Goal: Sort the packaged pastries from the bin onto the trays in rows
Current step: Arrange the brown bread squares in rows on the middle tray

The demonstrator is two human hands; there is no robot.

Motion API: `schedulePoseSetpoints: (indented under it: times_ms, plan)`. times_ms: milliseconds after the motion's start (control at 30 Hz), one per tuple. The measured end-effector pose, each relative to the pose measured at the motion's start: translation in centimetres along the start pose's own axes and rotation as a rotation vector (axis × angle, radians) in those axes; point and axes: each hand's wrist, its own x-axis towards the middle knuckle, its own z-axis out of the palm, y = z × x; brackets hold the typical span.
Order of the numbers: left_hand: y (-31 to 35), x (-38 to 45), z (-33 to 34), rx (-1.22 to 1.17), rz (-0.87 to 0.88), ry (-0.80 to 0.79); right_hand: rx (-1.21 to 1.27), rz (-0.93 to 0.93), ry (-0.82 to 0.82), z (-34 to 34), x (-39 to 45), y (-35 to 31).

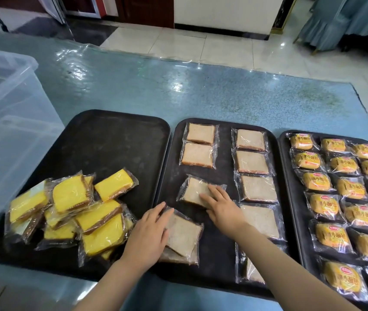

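Three dark trays lie side by side. The left tray (102, 140) carries a loose heap of yellow cake packs (73, 212). The middle tray (223, 135) has wrapped brown bread slices in two columns, with a full right column (257, 189). My right hand (221, 205) lies flat on a tilted bread pack (193, 190) in the left column. My left hand (149, 234) rests, fingers spread, on a small stack of bread packs (184, 236) at the tray's near left. The right tray (290, 198) is filled with rows of orange bun packs (344, 187).
A clear plastic bin (5, 122) stands at the far left on the blue, plastic-covered table (201, 93). Beyond the table are a tiled floor and blue-draped furniture at the top right.
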Motion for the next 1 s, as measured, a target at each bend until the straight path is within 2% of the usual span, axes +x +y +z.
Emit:
schedulePoseSetpoints:
  times_ms: [200,567,767,900,1000]
  plan:
    - [0.1,-0.3,-0.3,-0.045,0.017,-0.099,-0.008,-0.084,-0.011,-0.7,3.6,-0.6]
    - [0.1,-0.8,-0.2,-0.079,0.022,-0.103,-0.103,-0.091,-0.046,-1.1,4.2,-0.6]
    - [0.2,-0.8,-0.1,-0.035,0.015,-0.103,0.116,-0.047,0.067,-1.3,0.3,-2.0]
    - [-0.1,-0.4,0.2,-0.066,-0.019,-0.148,0.434,0.059,0.074,-0.5,-4.3,-3.4]
    - [-0.2,0.0,0.3,-0.131,-0.025,-0.173,0.549,0.144,0.055,1.3,-7.2,-4.1]
